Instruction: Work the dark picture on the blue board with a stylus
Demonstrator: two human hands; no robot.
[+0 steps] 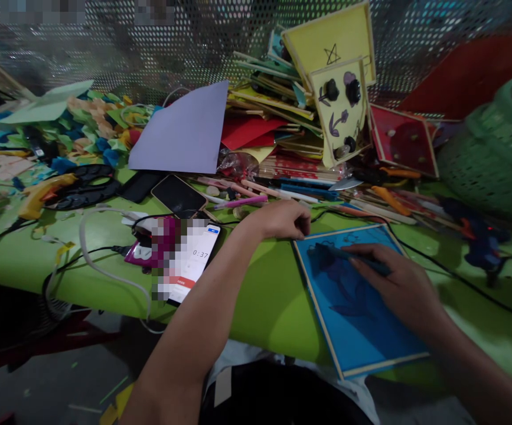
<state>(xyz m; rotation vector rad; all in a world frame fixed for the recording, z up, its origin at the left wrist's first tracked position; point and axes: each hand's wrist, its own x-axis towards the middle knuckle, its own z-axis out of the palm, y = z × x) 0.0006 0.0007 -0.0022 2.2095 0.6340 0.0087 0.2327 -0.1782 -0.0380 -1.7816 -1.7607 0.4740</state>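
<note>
While a lit phone (199, 258) lies left of all the fingers, the person's left hand (286, 218) curls its fingers loosely (around what, if anything, one cannot tell) by a blue panel's (371, 345) far-left corner; its dark flower (353, 308) shows beside the right hand (401, 283), whose fingers pinch a dark pen (373, 265).

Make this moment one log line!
right hand: holding dark pen-like tool over blue panel | left hand: near panel's far-left corner | panel: dark flower drawing, pale border
</note>
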